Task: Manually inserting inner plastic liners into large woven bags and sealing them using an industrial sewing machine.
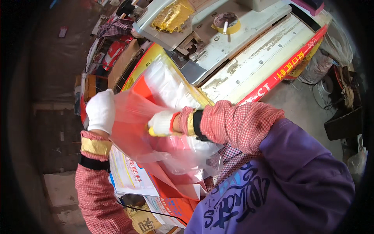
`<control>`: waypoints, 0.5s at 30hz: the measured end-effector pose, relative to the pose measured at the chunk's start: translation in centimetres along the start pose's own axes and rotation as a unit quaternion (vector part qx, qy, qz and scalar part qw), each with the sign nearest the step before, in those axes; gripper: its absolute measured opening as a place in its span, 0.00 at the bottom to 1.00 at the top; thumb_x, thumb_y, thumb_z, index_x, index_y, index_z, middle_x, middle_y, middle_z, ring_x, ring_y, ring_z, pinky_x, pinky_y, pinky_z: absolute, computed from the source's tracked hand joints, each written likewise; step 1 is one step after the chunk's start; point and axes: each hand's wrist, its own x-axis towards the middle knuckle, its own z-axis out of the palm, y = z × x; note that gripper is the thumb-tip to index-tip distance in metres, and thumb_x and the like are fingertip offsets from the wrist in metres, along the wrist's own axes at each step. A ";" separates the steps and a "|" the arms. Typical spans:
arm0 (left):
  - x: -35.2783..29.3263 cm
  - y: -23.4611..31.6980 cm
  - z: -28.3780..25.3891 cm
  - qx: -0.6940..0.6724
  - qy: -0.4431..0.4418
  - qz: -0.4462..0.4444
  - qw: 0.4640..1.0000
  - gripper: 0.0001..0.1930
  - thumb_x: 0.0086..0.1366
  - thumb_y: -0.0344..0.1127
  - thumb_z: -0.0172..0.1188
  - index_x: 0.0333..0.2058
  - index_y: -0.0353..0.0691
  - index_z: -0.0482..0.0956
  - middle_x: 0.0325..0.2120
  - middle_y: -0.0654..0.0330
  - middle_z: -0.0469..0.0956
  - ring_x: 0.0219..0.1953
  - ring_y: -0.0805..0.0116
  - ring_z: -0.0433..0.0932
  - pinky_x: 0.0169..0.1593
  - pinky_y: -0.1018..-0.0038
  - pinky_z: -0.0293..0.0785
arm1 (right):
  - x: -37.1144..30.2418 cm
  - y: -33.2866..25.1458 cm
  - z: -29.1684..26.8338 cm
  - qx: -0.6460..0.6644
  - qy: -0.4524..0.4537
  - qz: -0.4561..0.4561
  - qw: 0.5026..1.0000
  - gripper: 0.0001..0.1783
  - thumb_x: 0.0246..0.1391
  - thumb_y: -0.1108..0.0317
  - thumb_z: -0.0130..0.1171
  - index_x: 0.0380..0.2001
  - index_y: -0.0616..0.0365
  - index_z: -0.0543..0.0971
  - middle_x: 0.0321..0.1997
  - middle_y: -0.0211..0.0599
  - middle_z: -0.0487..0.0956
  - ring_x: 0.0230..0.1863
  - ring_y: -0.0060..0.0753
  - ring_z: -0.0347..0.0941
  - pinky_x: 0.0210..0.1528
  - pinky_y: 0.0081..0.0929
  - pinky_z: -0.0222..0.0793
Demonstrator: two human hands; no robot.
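Observation:
A translucent plastic bag (130, 128), tinted red by what lies behind it, spreads out between my hands. My left hand (100, 111), in a white knit glove, is closed on the bag's left edge. Over the middle of the bag is my right hand (160, 123), in a white glove with yellow at the fingertips. Its fingers are curled in, and the film creases around them. Beneath the bag lie red and white printed sacks (134, 177). More clear film (171, 87) is bunched just beyond my right hand.
Beyond the bag stands a sewing machine (187, 48) on a worn table (233, 74) with a red and yellow printed edge. A tape roll (226, 24) sits on the machine bed. A cardboard box (124, 64) is at the left, and a dark box (344, 123) at the right.

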 end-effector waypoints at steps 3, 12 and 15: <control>2.8 -1.3 -2.3 0.095 0.040 -0.059 0.993 0.08 0.54 0.35 0.51 0.22 0.43 0.78 0.23 0.55 0.78 0.29 0.55 0.79 0.30 0.65 0.73 | -1.3 -2.9 3.0 -0.141 -0.154 -0.035 0.977 0.14 0.42 0.58 0.51 0.27 0.53 0.81 0.28 0.42 0.80 0.32 0.44 0.76 0.36 0.39 0.71; 11.9 -4.3 -8.3 0.138 0.125 -0.109 0.976 0.11 0.54 0.36 0.52 0.35 0.39 0.77 0.33 0.50 0.78 0.32 0.52 0.79 0.35 0.60 0.75 | -14.4 -7.3 6.2 0.030 -0.152 -0.155 0.976 0.14 0.47 0.61 0.50 0.35 0.52 0.79 0.34 0.37 0.79 0.31 0.37 0.75 0.36 0.34 0.70; 12.2 -2.1 -8.8 0.079 0.061 -0.105 0.990 0.14 0.58 0.35 0.46 0.39 0.39 0.75 0.36 0.49 0.77 0.40 0.50 0.77 0.42 0.58 0.73 | -17.0 -4.3 2.9 -0.020 -0.163 0.092 0.982 0.12 0.47 0.61 0.51 0.34 0.50 0.78 0.33 0.36 0.78 0.31 0.36 0.75 0.34 0.36 0.69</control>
